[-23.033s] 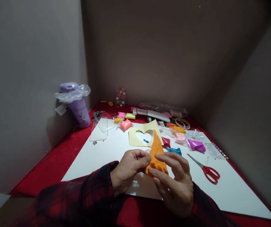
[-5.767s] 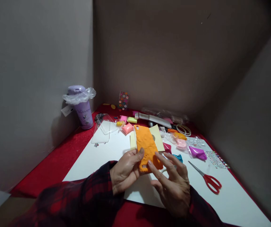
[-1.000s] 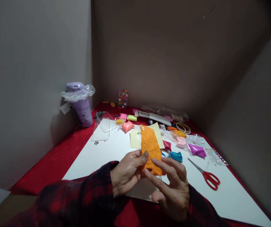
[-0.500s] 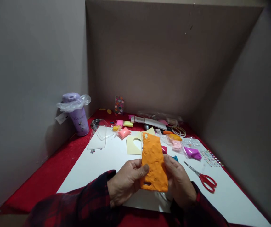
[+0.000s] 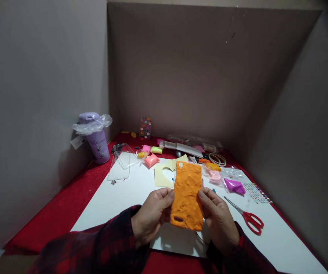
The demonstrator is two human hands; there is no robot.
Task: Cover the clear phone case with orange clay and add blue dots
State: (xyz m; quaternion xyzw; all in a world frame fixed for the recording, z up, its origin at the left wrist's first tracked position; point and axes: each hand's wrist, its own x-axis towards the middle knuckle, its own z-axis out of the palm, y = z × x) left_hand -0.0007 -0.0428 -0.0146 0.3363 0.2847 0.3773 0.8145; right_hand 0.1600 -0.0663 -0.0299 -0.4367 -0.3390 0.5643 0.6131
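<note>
A phone case covered in bumpy orange clay is held up above the white board, its covered side facing me. It has a bare camera hole at the top left and a slot near the bottom. My left hand pinches its left edge, thumb in front. On the opposite edge, my right hand grips it the same way, with the fingers partly hidden behind. Behind the case lies cream paper with a heart-shaped cutout.
Red-handled scissors lie right of my right hand. Clear phone cases rest at the left, near a purple tumbler. Packs of coloured clay, such as a coral one and a purple one, sit farther back, beside a gem sheet.
The orange case has turned to face me more squarely. My left thumb has slid from its front to its left edge, and my right thumb now rests at the right edge.
</note>
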